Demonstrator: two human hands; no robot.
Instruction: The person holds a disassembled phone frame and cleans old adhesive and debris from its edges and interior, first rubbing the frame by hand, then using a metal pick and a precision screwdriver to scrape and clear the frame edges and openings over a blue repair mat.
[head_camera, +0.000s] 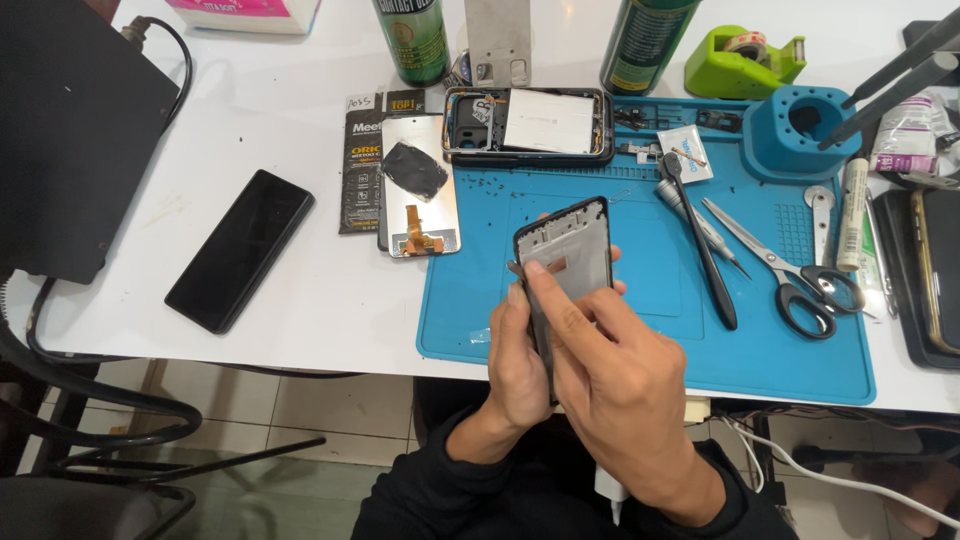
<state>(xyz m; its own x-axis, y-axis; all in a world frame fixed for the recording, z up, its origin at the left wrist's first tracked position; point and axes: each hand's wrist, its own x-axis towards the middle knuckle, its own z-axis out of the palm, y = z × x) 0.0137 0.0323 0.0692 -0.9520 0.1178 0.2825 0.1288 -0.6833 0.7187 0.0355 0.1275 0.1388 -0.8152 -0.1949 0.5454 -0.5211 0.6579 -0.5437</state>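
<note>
I'm seeing black packets (362, 170) lying left of the blue mat (640, 300), a pink-white box (245, 14) top left. My left hand (518, 365) is gripping the frame (565, 262) above the mat's near edge; right hand (610, 375) fingers (545, 290) pressing together against its edge.

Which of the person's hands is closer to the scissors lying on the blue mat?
The right hand. It sits below and left of the scissors, fingers on the phone frame. The left hand holds the frame's far edge, farther from the scissors.
</note>
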